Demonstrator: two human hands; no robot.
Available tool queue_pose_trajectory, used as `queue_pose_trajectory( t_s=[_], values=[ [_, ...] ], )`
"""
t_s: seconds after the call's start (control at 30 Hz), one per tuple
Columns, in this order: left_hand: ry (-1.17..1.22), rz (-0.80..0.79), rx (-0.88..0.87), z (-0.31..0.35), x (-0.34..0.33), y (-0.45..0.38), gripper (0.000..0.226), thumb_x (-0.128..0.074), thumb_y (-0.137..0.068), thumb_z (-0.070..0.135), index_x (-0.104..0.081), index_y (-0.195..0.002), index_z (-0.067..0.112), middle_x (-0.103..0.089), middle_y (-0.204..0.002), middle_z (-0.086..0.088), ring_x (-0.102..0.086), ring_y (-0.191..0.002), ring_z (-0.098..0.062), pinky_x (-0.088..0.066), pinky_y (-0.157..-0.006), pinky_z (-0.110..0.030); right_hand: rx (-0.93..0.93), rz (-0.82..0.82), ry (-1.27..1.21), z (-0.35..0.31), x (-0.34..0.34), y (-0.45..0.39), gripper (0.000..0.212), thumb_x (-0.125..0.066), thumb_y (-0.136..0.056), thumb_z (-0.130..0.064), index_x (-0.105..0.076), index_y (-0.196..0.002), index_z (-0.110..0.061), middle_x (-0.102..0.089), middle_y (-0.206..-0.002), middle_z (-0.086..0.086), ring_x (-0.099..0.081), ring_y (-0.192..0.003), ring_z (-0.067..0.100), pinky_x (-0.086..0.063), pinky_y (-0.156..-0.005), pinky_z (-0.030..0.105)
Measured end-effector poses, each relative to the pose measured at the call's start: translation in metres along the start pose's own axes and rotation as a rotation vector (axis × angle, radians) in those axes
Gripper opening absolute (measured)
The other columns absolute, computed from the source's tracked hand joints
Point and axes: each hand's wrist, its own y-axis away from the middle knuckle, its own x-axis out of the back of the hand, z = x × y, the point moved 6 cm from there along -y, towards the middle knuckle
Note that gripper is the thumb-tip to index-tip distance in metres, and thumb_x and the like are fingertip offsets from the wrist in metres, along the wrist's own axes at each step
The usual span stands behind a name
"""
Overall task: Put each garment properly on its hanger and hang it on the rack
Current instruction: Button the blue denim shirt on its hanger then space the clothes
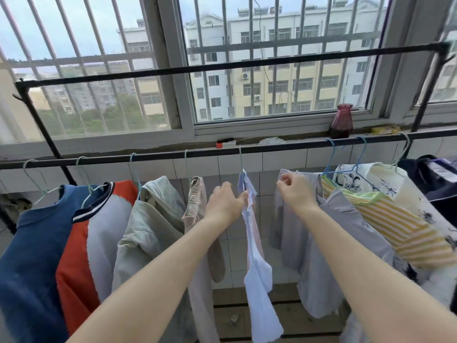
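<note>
A black rack rail [284,146] runs across the view with several garments hanging from it on thin wire hangers. A pale blue-and-pink garment [256,268] hangs at the centre from a light hanger hook [240,157]. My left hand [226,203] pinches this garment's upper edge near its collar. My right hand [295,191] has curled fingers at the top edge of a lilac-grey shirt [311,256] just to the right. Whether it grips that cloth I cannot tell for sure.
Left of centre hang a blue top [29,256], an orange-and-grey jersey [94,233], a sage shirt [148,231] and a pinkish garment [197,201]. Right hang a yellow striped top [395,226], a floral garment [366,179] and a dark one [437,179]. A purple vase [342,121] stands on the sill.
</note>
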Motion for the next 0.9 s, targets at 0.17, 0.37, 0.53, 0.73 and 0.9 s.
queue_pose_trajectory(
  t_s=[0.17, 0.37, 0.53, 0.73, 0.9],
  values=[
    [0.013, -0.039, 0.021, 0.021, -0.027, 0.004, 0.046, -0.056, -0.095, 0.036, -0.045, -0.128, 0.006, -0.055, -0.119, -0.012, -0.057, -0.097, -0.025, -0.042, -0.071, -0.03, -0.201, 0.087, 0.326, 0.08, 0.065, -0.023, 0.039, -0.056, -0.09, -0.024, -0.058, -0.125, -0.007, -0.053, -0.129, 0.024, -0.046, -0.121, 0.042, -0.041, -0.099, 0.044],
    [0.03, 0.051, 0.04, 0.036, -0.044, 0.002, 0.02, -0.051, -0.094, 0.016, -0.054, -0.113, 0.011, -0.063, -0.098, -0.005, -0.054, -0.074, -0.017, -0.03, -0.051, -0.022, -0.185, -0.143, 0.304, 0.127, 0.08, -0.006, 0.024, -0.051, -0.09, -0.012, -0.058, -0.068, -0.015, -0.067, -0.096, 0.021, -0.062, -0.092, 0.036, -0.043, -0.072, 0.034],
    [0.032, 0.069, 0.042, 0.043, -0.051, 0.003, 0.015, -0.049, -0.092, 0.01, -0.054, -0.106, 0.009, -0.062, -0.095, -0.005, -0.054, -0.079, -0.023, -0.035, -0.061, -0.029, -0.088, -0.168, 0.248, 0.117, 0.076, -0.001, 0.04, -0.054, -0.084, -0.002, -0.037, -0.051, -0.016, -0.041, -0.054, 0.004, -0.041, -0.063, 0.027, -0.024, -0.048, 0.032],
    [0.049, 0.061, 0.036, 0.045, -0.052, 0.005, 0.01, -0.05, -0.091, 0.012, -0.054, -0.101, 0.013, -0.058, -0.086, -0.001, -0.054, -0.079, -0.023, -0.035, -0.061, -0.031, -0.008, -0.209, 0.185, 0.093, 0.059, 0.005, 0.043, -0.058, -0.078, -0.005, -0.032, -0.045, -0.015, -0.031, -0.049, 0.001, -0.033, -0.056, 0.022, -0.02, -0.048, 0.032],
    [0.06, 0.05, 0.035, 0.045, -0.051, 0.004, 0.014, -0.052, -0.09, 0.008, -0.054, -0.102, 0.014, -0.062, -0.089, -0.004, -0.058, -0.079, -0.023, -0.038, -0.059, -0.029, 0.02, -0.252, 0.151, 0.073, 0.043, 0.008, 0.044, -0.057, -0.075, -0.002, -0.03, -0.044, -0.016, -0.026, -0.049, 0.0, -0.026, -0.051, 0.018, -0.015, -0.046, 0.031]
  ],
)
